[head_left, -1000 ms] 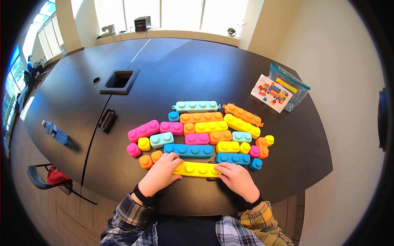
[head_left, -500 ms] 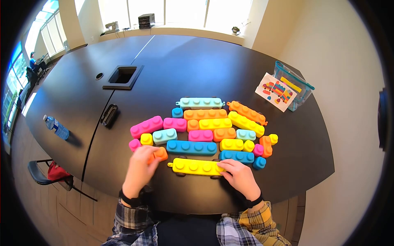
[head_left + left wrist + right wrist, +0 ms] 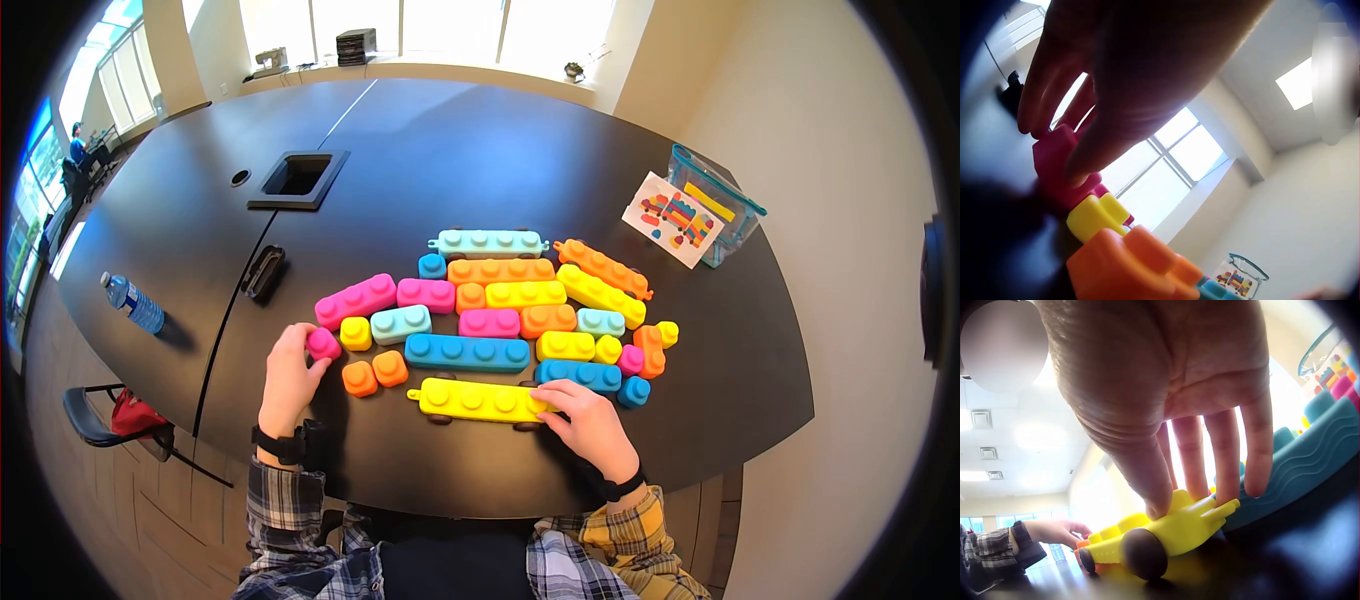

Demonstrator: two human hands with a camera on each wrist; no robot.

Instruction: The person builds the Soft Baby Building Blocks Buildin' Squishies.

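At the left end of the block layout in the head view, my left hand [image 3: 288,378] pinches a small pink block [image 3: 322,344] between thumb and fingers. The left wrist view shows the thumb against the near side of this pink block [image 3: 1054,156]. A long yellow wheeled train car [image 3: 468,399] stands on the table nearest my body, its hitch pointing left. My right hand [image 3: 592,428] holds its right end, thumb on the near side and fingers beyond. Two orange single blocks [image 3: 390,368] and a yellow single block [image 3: 355,333] lie beside my left hand.
Behind the yellow car lie a long blue block [image 3: 467,352] and several other coloured blocks. Light-blue [image 3: 490,243] and orange [image 3: 603,268] wheeled cars stand farther back. A picture card [image 3: 672,220] leans on a clear bag [image 3: 735,215]. A water bottle [image 3: 135,303] stands left.
My left hand has let go of the yellow car's left end, passed over the orange blocks and moved left to the small pink block. The right hand has stayed on the car.
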